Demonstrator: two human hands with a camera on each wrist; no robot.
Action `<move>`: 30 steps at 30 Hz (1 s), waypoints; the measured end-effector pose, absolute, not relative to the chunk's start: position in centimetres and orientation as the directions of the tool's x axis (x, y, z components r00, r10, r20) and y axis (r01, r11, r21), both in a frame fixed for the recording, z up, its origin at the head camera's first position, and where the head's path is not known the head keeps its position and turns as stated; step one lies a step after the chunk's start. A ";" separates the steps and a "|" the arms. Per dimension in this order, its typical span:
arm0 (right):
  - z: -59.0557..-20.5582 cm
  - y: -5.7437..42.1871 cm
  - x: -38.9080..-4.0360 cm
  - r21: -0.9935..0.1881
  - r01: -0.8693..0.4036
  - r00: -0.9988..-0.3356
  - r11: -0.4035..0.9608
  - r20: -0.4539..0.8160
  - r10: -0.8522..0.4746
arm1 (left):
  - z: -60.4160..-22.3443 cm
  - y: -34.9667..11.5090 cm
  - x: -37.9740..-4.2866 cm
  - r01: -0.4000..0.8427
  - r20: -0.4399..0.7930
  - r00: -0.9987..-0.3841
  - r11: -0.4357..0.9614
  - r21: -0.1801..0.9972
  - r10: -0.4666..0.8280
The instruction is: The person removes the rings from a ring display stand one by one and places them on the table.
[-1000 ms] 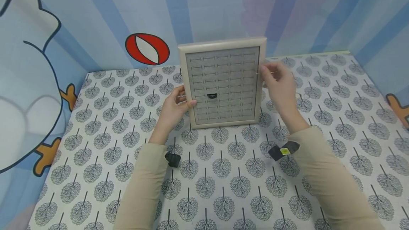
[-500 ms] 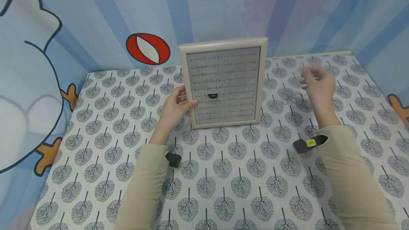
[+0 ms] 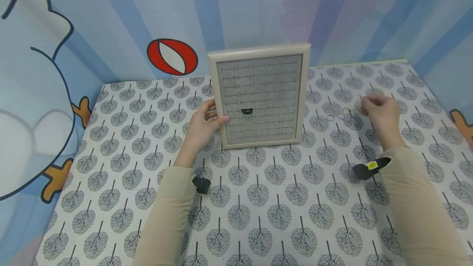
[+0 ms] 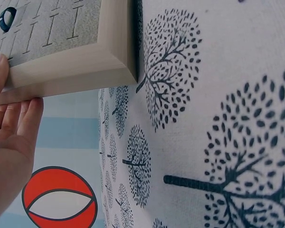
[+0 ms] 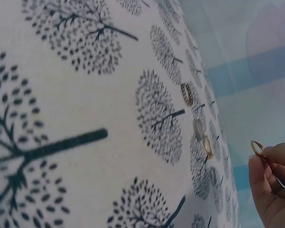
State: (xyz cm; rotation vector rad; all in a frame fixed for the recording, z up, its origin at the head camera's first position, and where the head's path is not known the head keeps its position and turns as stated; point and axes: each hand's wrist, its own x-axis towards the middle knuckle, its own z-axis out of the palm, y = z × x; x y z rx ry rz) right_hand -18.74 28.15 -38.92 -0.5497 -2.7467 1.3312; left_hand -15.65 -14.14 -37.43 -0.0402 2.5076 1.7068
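Note:
My left hand (image 3: 202,124) grips the left side of an upright ring display board (image 3: 260,93), thumb in front and fingers behind. The board has a pale frame and grey padded face with rows of slots. A black ring (image 3: 246,111) sits in one slot, also visible in the left wrist view. In the right wrist view, my right hand (image 5: 278,178) pinches a gold ring (image 5: 257,148) between thumb and finger. On the cloth to the left of that hand lie a patterned ring (image 5: 186,94), a silver ring (image 5: 198,129) and another gold ring (image 5: 207,147).
A white cloth (image 3: 258,216) printed with dark trees covers the table. Behind the board stands a pale blue striped backdrop (image 3: 251,7) with cartoon figures. Dark cameras (image 3: 201,184) are strapped at both wrists.
My right hand has left the board's right edge, moving right and then down towards the cloth beside the loose rings. The left hand and the board have stayed in place.

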 end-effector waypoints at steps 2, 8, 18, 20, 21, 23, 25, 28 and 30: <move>-39.2 28.5 -18.8 -0.751 0.311 -0.936 0.583 -0.134 0.326 | -37.5 -14.1 -15.7 -0.081 -0.103 -0.994 0.368 0.926 0.040; -40.5 29.7 -19.1 -0.705 0.337 -0.931 0.624 -0.154 0.330 | -37.4 -14.1 -15.7 -0.089 -0.110 -0.993 0.369 0.925 0.037; -41.3 30.4 -19.1 -0.658 0.431 -0.891 0.618 -0.202 0.406 | -37.5 -14.2 -15.7 -0.094 -0.117 -0.992 0.357 0.929 0.042; -41.3 30.4 -19.0 -0.666 0.427 -0.893 0.612 -0.206 0.399 | -37.4 -14.2 -15.7 -0.093 -0.116 -0.992 0.359 0.929 0.042; -41.3 30.5 -18.9 -0.668 0.425 -0.895 0.611 -0.210 0.393 | -37.5 -14.2 -15.8 -0.094 -0.117 -0.992 0.359 0.928 0.042; -41.6 30.7 -19.0 -0.664 0.424 -0.895 0.616 -0.206 0.395 | -37.5 -14.2 -15.8 -0.094 -0.117 -0.992 0.361 0.928 0.040; -42.0 31.0 -19.3 -0.669 0.421 -0.897 0.612 -0.205 0.392 | -37.5 -14.2 -15.8 -0.095 -0.117 -0.992 0.360 0.928 0.038; -43.0 31.7 -19.8 -0.654 0.417 -0.899 0.632 -0.195 0.392 | -37.6 -14.2 -15.8 -0.096 -0.117 -0.993 0.357 0.929 0.037; -43.3 31.9 -19.8 -0.641 0.416 -0.901 0.646 -0.191 0.391 | -37.6 -14.2 -15.8 -0.096 -0.117 -0.992 0.356 0.930 0.037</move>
